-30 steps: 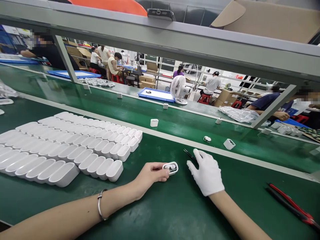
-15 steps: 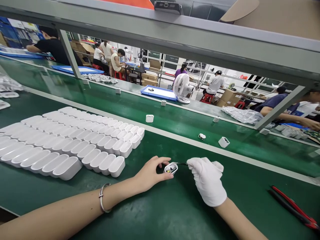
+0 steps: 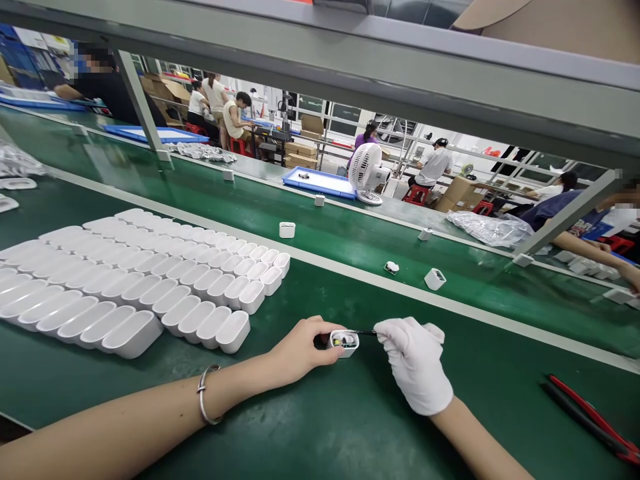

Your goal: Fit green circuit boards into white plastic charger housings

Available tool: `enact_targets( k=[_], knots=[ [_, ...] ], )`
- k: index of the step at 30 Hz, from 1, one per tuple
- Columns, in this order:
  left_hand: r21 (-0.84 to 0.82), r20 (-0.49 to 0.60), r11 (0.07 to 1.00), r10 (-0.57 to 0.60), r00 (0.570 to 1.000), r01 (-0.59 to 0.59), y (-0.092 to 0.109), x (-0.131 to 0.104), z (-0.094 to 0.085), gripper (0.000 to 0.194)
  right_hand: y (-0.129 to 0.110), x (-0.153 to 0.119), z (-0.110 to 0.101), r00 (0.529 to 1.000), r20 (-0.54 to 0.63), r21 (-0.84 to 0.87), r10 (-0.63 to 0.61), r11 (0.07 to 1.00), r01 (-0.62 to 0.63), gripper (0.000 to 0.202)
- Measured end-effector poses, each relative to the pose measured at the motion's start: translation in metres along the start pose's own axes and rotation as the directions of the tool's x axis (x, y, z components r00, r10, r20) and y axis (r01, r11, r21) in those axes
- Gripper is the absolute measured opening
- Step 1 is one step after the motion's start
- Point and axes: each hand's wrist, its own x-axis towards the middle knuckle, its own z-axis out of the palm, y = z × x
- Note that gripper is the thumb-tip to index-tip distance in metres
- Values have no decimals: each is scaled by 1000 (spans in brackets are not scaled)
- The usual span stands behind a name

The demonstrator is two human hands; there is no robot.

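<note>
Between thumb and fingers, my bare left hand [image 3: 305,347] grips a small white oval charger housing [image 3: 345,351]. Its open top faces up and shows electronic parts inside, one of them yellow. My right hand [image 3: 415,363], in a white glove, pinches a thin dark tool, which looks like tweezers [image 3: 367,332]. The tool's tip reaches the housing's far rim; the exact contact is too small to tell. Rows of empty white oval housings [image 3: 133,333] stand open side up to the left of my left hand.
Red-and-black pliers [image 3: 593,417] lie at the right. On the green belt beyond the pale strip are a filled housing [image 3: 435,279], a loose circuit part [image 3: 391,268] and another housing [image 3: 287,230]. A metal shelf beam [image 3: 320,60] crosses above. Co-workers sit beyond.
The held housing has turned, so its long side now lies more across my view. Parts on the green belt have shifted left. Both hands stay nearly in place.
</note>
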Motion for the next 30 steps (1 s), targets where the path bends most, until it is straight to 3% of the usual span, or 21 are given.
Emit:
enact_targets(
  k=[6, 10, 15, 22, 30],
  knots=[
    [-4, 21, 1000, 15, 1000, -15, 1, 0, -1, 31, -8, -1, 5, 1000, 17, -30, 4, 1000, -3, 28],
    [8, 31, 999, 43, 999, -44, 2, 1, -1, 30, -3, 2, 6, 988, 134, -78, -76, 993, 87, 28],
    [15, 40, 998, 53, 998, -54, 3, 1, -1, 29, 7, 10, -9, 964, 238, -156, -118, 975, 158, 29],
    [20, 21, 997, 71, 997, -71, 5, 0, 0, 25, -10, 21, -18, 978, 158, -246, -139, 953, 176, 30],
    [57, 23, 996, 69, 997, -70, 7, 0, -1, 28, 2, 20, -11, 953, 285, -92, -105, 986, 137, 32]
  ],
)
